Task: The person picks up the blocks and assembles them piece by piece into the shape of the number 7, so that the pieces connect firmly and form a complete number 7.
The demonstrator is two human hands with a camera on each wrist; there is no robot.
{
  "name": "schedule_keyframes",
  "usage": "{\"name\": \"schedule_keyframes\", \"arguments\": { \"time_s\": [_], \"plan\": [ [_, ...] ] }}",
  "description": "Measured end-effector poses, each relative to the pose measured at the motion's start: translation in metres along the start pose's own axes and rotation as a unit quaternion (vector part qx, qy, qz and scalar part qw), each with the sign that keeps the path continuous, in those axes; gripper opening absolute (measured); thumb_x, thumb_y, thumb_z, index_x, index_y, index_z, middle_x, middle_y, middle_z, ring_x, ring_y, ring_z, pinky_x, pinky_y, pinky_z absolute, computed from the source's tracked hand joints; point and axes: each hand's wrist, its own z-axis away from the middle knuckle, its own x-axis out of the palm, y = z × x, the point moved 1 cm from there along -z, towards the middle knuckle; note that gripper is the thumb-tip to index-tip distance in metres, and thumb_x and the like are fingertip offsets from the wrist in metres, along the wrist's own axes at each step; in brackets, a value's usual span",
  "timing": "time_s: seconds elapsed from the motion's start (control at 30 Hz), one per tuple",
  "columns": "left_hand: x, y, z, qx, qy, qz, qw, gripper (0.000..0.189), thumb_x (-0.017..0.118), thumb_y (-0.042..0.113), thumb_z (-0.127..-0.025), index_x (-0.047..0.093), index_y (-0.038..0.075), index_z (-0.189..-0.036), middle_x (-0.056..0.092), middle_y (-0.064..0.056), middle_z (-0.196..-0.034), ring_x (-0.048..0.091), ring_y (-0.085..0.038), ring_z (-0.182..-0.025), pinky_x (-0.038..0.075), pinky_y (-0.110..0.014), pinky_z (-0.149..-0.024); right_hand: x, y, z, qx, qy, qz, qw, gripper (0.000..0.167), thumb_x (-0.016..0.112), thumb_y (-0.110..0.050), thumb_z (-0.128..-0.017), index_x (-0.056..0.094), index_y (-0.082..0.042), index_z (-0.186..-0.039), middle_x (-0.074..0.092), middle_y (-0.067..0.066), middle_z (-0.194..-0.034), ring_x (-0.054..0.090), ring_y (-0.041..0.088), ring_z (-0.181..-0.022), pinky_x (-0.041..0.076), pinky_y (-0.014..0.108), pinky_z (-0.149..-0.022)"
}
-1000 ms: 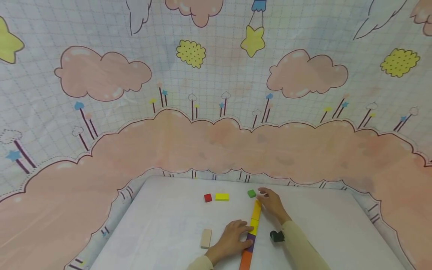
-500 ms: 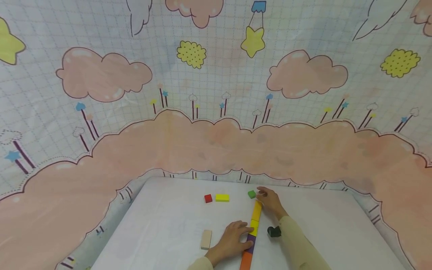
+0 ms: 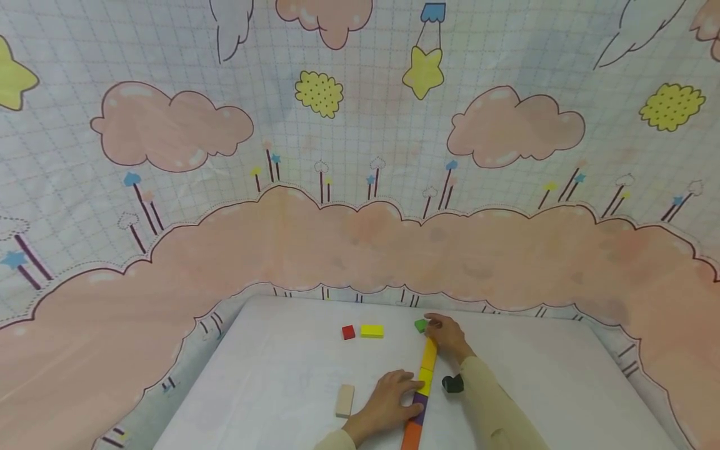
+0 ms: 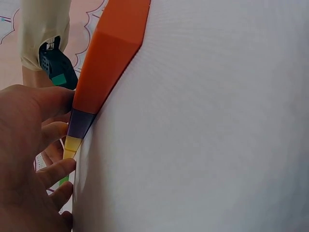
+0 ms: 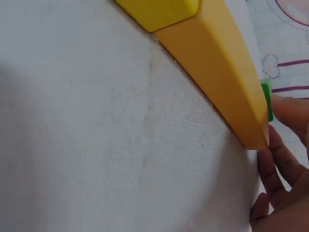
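Observation:
A straight row of blocks runs away from me: an orange block [image 3: 412,435], a purple block [image 3: 419,406], a yellow block [image 3: 425,380] and an amber-yellow block [image 3: 429,354] at the far end. My left hand [image 3: 388,398] rests along the row's left side, thumb at the purple block and a finger on the yellow one. My right hand [image 3: 448,334] reaches over the far end, fingertips against the end of the amber-yellow block [image 5: 217,72]. Its thumb [image 5: 289,111] is right at a small green block [image 5: 267,101], partly hidden by the hand.
A red block [image 3: 348,332] and a flat yellow block [image 3: 372,331] lie at the back of the white table [image 3: 270,375]. A plain wooden block [image 3: 345,400] lies left of my left hand. A dark wrist device [image 3: 452,384] sits at my right sleeve. Patterned cloth hangs behind.
My right hand has shifted slightly left, and its fingers now overlap the green block. My left hand and the row keep their places.

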Motion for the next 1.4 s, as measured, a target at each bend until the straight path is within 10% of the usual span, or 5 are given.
{"name": "schedule_keyframes", "arguments": {
  "time_s": [0.57, 1.4],
  "plan": [
    [0.001, 0.006, 0.004, -0.022, -0.009, 0.007, 0.9997, 0.042, 0.066, 0.045, -0.091, 0.058, 0.039, -0.132, 0.051, 0.006, -0.144, 0.040, -0.024, -0.138, 0.033, -0.054, -0.113, -0.001, -0.005, 0.005, -0.015, -0.006, 0.040, 0.9991, 0.035, 0.062, -0.017, -0.093, 0.062, -0.014, -0.128, 0.062, 0.017, -0.128, 0.056, 0.034, -0.112, 0.024, 0.069, -0.107],
    [0.009, 0.009, 0.012, -0.022, 0.004, 0.002, 0.9998, 0.042, 0.065, 0.047, -0.091, 0.059, 0.040, -0.132, 0.052, 0.006, -0.143, 0.040, -0.025, -0.138, 0.033, -0.053, -0.114, -0.007, 0.000, 0.016, -0.028, -0.006, -0.012, 0.9995, 0.036, 0.065, -0.012, -0.090, 0.059, -0.006, -0.126, 0.062, 0.015, -0.118, 0.058, 0.025, -0.099, 0.053, 0.042, -0.094]
  ]
}}
